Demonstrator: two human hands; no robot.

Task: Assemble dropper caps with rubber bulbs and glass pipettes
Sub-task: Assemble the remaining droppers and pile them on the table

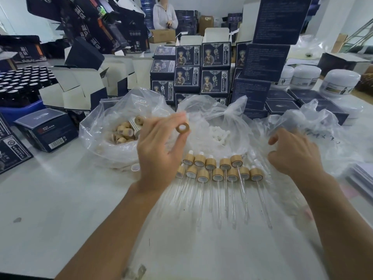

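Left hand [159,146] is pinching one bamboo dropper cap [183,128] at frame centre, its white-lined opening facing the camera. Right hand [292,154] is hovering empty, fingers loosely curled, centre right. Assembled droppers [218,174] are lying in two rows on the desk [60,199] between the hands. Bag of loose caps [125,132] is sitting behind, centre left.
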